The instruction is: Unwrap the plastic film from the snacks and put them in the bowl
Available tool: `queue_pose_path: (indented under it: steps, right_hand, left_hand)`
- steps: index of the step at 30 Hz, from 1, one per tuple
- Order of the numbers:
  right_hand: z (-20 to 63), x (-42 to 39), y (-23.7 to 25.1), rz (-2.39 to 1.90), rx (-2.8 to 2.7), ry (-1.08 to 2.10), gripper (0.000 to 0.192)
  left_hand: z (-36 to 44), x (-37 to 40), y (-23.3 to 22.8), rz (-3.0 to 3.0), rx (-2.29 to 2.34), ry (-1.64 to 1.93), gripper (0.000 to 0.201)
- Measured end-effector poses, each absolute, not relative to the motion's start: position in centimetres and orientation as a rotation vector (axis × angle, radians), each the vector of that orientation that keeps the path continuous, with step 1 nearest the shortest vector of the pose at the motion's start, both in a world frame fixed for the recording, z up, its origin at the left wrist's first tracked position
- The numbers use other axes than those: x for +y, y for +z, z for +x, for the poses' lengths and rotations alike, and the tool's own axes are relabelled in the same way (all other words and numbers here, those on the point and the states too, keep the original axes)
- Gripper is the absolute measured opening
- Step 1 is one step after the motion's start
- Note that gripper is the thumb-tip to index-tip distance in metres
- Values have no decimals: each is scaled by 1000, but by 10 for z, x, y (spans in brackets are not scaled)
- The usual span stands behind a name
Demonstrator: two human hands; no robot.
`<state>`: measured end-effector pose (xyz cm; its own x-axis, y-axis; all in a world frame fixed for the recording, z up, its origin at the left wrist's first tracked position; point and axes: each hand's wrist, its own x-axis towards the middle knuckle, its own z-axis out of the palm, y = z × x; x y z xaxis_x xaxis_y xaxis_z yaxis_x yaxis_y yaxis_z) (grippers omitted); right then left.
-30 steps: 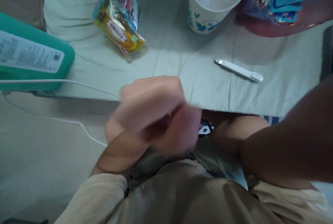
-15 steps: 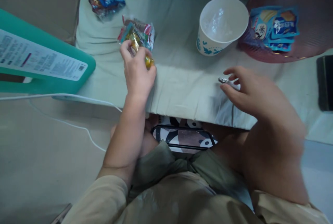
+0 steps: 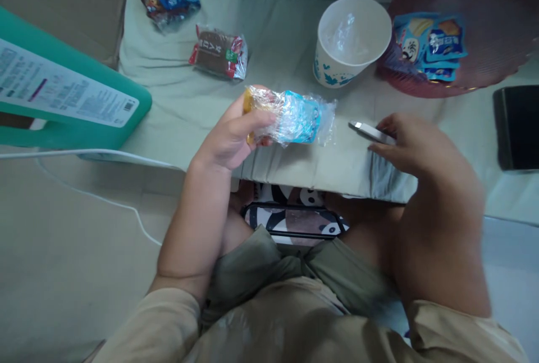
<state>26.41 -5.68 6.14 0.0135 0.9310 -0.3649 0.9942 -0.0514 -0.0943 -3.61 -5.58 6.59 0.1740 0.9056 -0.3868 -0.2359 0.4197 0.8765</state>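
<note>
My left hand [image 3: 238,130] is closed around a snack packet [image 3: 298,117] in shiny clear wrap, with a light-blue panel and a yellow end. The packet is held above the cloth-covered surface, its crimped clear end pointing right. My right hand [image 3: 406,141] grips a slim white tool [image 3: 373,132] with a silver tip, just above the surface; the tip points left toward the packet, apart from it. Its exact kind I cannot make out. Behind my left hand lies a brown packaged snack [image 3: 219,53] with red ends.
A white paper tub [image 3: 351,37] with blue leaves stands at the back, beside a reddish clear plate [image 3: 492,71] holding blue snack packets [image 3: 433,45]. More packets [image 3: 172,0] lie back left. A teal container [image 3: 135,101], white cable [image 3: 138,159] and black device [image 3: 517,127] flank the area.
My left hand has lifted the packet off the brown snack and brought it right and nearer, turning it sideways. My right hand has shifted slightly, showing more of the white tool.
</note>
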Motion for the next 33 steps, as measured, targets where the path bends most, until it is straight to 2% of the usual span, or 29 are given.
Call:
queue_pose_path:
  steps: [3, 5, 9, 11, 15, 17, 20, 22, 24, 27, 29, 33]
  right_hand:
    - [265, -57, 57, 2092, 2037, -487, 11]
    - [260, -61, 56, 2208, 2142, -532, 8]
    - [239, -69, 49, 2478, 2540, -1058, 18]
    - [231, -71, 44, 2394, 2657, -1270, 27]
    - [221, -71, 37, 2032, 2802, -1483, 50]
    - [216, -70, 36, 2002, 2771, -1495, 43]
    - [206, -69, 35, 2041, 2739, -1342, 17]
    - [199, -68, 33, 2062, 2751, -1245, 13]
    - [194, -68, 30, 2115, 2720, -1204, 11]
    - [189, -66, 25, 2219, 2662, -1206, 9]
    - [187, -64, 21, 2302, 2662, -1213, 8]
    - [187, -61, 14, 2470, 2650, -1278, 10]
  left_hand:
    - [-37, -56, 60, 843, 1179, 919, 40]
    - [-37, -56, 57, 850, 1201, 907, 38]
    - [-31, -53, 53, 784, 1115, 876, 28]
    - [-26, -49, 50, 698, 1068, 862, 24]
    - [-16, -42, 40, 576, 1112, 863, 26]
    - [-11, -43, 35, 598, 1166, 882, 31]
    - [-2, -50, 28, 740, 1254, 897, 45]
    - [3, -55, 24, 877, 1293, 912, 53]
    - [8, -59, 21, 1007, 1321, 940, 48]
    - [10, -64, 19, 1209, 1357, 967, 29]
    - [9, -67, 18, 1381, 1348, 930, 28]
    - [6, -72, 14, 1750, 1307, 774, 69]
